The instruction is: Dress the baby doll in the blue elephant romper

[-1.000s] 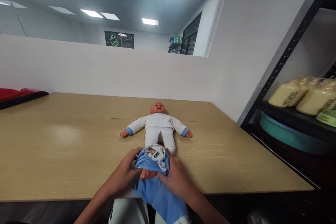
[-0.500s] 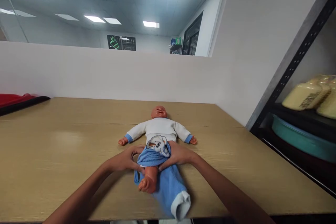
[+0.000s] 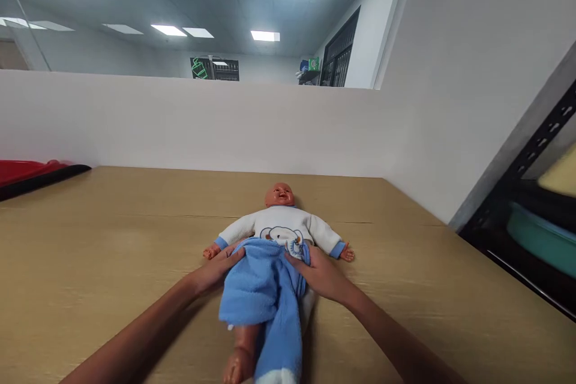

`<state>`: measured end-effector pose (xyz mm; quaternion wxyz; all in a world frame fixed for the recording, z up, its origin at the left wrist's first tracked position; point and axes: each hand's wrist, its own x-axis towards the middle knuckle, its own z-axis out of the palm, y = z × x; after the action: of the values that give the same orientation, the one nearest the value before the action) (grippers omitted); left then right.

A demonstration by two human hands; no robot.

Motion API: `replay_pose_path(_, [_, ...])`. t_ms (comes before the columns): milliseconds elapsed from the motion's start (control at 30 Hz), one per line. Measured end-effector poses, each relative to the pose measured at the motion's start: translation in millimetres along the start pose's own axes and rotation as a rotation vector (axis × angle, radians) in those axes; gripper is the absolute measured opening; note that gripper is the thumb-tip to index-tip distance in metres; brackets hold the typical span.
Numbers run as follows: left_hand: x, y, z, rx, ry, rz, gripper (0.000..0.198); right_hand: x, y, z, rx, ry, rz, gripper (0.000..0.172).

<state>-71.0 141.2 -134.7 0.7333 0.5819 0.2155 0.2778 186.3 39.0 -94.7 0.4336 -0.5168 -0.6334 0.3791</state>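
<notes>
A baby doll (image 3: 279,194) lies on its back on the table, head away from me, arms spread. It wears a white top (image 3: 282,221) with blue cuffs and a cartoon bear face. Blue trousers (image 3: 258,288) cover its hips and one leg's upper part; a bare foot (image 3: 240,360) sticks out below. The other trouser leg, with a white cuff, lies toward me. At the waist, my left hand (image 3: 220,265) pinches the trousers' edge on the left. My right hand (image 3: 321,273) grips the waistband on the right, with thumb on top.
The wooden table (image 3: 135,252) runs back to a white wall (image 3: 225,126) with a window above. A red tray-like thing (image 3: 27,171) with a black edge is at the far left. On the right, a black shelf rack (image 3: 508,192) holds a teal basin (image 3: 544,240).
Both hands have moved up from the lower leg to the doll's waist, drawing the blue trousers along. More of the bare leg shows below the fabric. The view has shifted slightly.
</notes>
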Motion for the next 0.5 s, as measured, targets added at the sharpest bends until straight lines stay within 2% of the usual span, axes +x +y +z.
replay_pose_path(67, [3,2,1.4,0.068,0.072,0.036,0.073,-4,-7,-11,-0.077,-0.003,-0.004,0.06])
replay_pose_path(133, [6,5,-2.0,0.169,0.11,0.07,0.074,-8,-9,-23,-0.092,-0.072,0.023,0.059])
replay_pose_path(233, [7,13,-11.0,0.364,0.083,0.059,0.075,-10,-4,-40,-0.121,-0.224,0.044,0.06])
replay_pose_path(333, [5,29,-14.2,0.55,0.035,0.039,0.076,-9,1,-50,-0.078,-0.41,-0.02,0.058])
replay_pose_path(400, [3,43,-8.7,0.637,0.0,0.04,0.074,-9,1,-52,-0.009,-0.476,-0.075,0.056])
replay_pose_path(500, [3,68,11.8,0.756,-0.063,0.039,0.066,-9,-3,-49,0.075,-0.445,-0.083,0.055])
